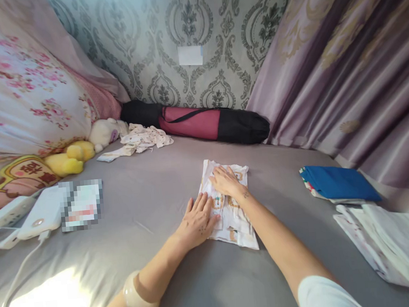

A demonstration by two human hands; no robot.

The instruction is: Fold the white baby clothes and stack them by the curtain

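White fabric with a printed pattern, the folded cloth (247, 241) lies on the grey sheet (150, 187), right in front of the person. From where I stand, the left hand (195, 221) rests flat along its left edge and the right hand (225, 180) lies flat nearer its far end; they're apart from each other, neither clamped on anything. I'd judge the cloth light, soft and floppy, unlikely to break but quick to crease, its layers apt to slide. I'd take it by both near corners, or with palms slipped beneath. I count one folded cloth under the hands, one blue bundle (341, 183), one pale pile (398, 241), one crumpled cloth (144, 138) and one long bag (194, 122).
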